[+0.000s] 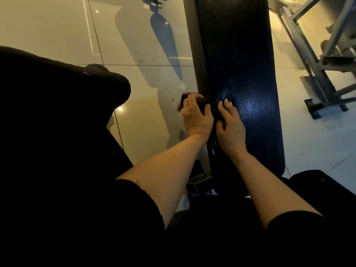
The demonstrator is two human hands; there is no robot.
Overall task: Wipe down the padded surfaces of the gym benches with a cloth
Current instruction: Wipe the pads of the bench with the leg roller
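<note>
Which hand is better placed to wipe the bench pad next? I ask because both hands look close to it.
The left hand: it already grips the dark cloth at the left edge of the bench pad. The right hand rests flat on the pad, seemingly without cloth.

both hands (213, 120) on bench pad (240, 64)

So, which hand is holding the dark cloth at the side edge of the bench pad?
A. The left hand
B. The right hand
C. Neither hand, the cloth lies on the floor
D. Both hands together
A. The left hand is closed on the bunched dark cloth at the pad's left edge, while the right hand lies flat on the bench pad beside it.
</note>
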